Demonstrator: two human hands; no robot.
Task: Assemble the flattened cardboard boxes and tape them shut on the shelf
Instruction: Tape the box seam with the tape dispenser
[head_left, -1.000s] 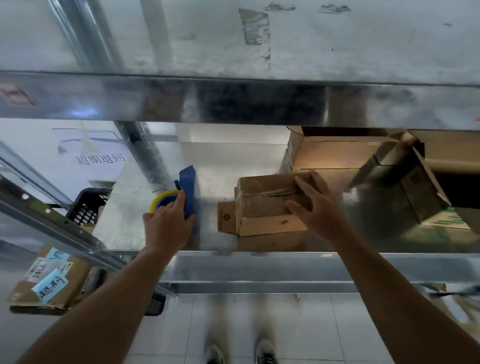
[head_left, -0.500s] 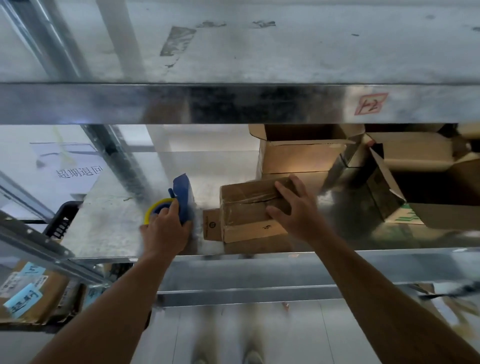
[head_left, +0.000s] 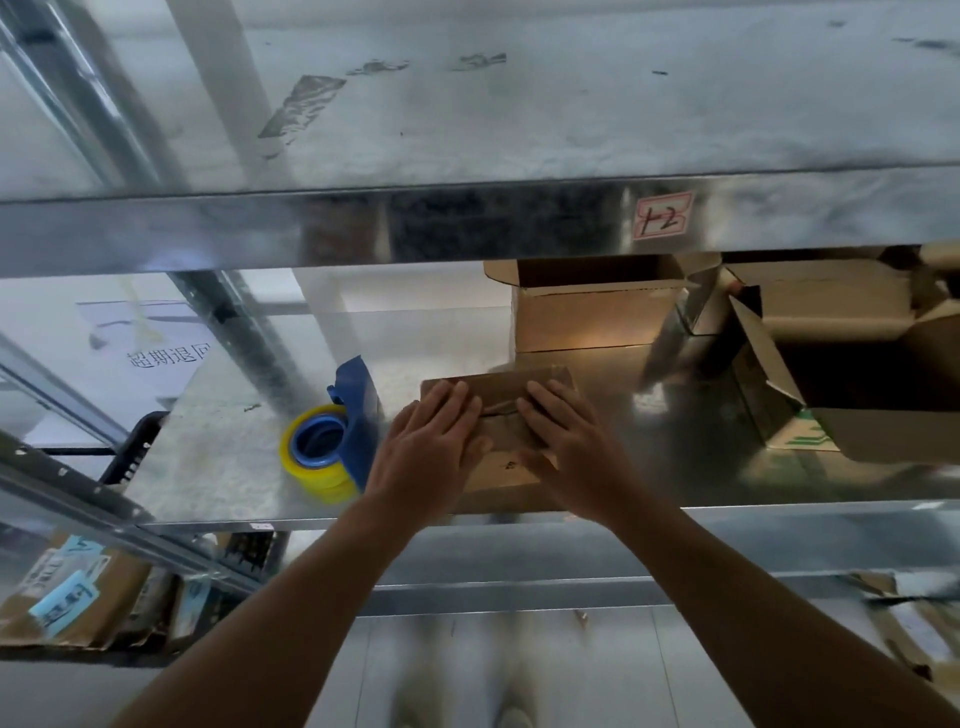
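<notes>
Cardboard box (head_left: 501, 470), small and closed, sits near the front edge of the metal shelf (head_left: 218, 457) as we lay both hands on its top. A second ago our left hand (head_left: 426, 447) was wrapped round the tape dispenser (head_left: 332, 441) while only our right hand (head_left: 566, 447) steadied the carton. Now the left has let the dispenser go and come across to join the right. Both hands lie flat with fingers straight, side by side, pressing down on the lid and gripping nothing. The dispenser, blue with a yellow roll, stands free on the shelf just left of our left wrist.

What looks like a glossy strip crosses the seam between our hands, though it is too blurred to be sure of it. We judge that the taping pass on this carton is done or nearly so, and that we are now smoothing the flaps down. Two larger open boxes (head_left: 587, 312) stand behind and to the right with flaps still raised, so more sealing appears to remain, and the dispenser is close at hand for it.
</notes>
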